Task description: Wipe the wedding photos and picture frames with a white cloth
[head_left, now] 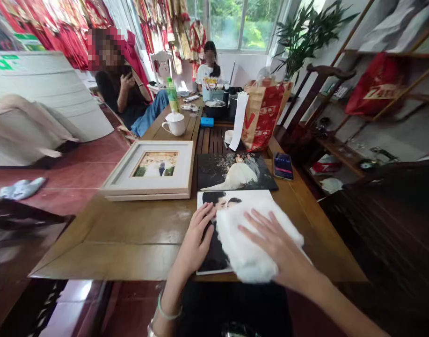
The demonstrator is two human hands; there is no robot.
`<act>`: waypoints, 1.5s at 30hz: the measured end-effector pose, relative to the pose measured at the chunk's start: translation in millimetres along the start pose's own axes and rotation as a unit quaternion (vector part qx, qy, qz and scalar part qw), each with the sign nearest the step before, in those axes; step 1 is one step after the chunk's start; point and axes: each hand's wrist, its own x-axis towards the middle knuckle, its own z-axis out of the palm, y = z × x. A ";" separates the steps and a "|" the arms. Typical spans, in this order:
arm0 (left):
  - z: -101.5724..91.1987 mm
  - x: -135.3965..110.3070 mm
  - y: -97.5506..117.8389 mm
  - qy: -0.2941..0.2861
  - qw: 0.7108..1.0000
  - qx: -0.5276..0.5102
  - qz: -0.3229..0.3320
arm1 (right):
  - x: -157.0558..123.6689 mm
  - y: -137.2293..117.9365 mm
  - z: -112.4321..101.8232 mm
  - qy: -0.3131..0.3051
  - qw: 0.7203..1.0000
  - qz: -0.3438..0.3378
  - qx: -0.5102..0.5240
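Note:
A photo panel with a close-up of a couple lies flat near the table's front edge. My left hand rests on its left side, fingers stretched out. Spread over a white fluffy cloth, my right hand presses it against the panel's right part; the thumb is hard to make out. The cloth covers much of the picture and hangs slightly over the front edge. Just behind lies a second, dark wedding photo panel. To the left is a pale wooden picture frame holding a small wedding photo.
On the wooden table are a phone, a white lidded mug, a green-capped bottle, a blue box and a paper bag. One person sits at the left, another at the far end.

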 end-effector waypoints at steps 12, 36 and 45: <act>-0.6 2.9 -1.1 0.000 1.000 -0.011 0.008 | 24.8 36.5 4.6 0.042 0.998 0.028 0.046; 1.1 1.0 -0.3 0.005 1.000 -0.017 -0.006 | 27.9 -8.5 12.7 0.061 0.992 0.113 -0.006; 0.1 -1.8 -4.6 0.011 0.998 -0.054 0.002 | 13.0 -63.6 27.6 0.066 0.997 0.038 -0.001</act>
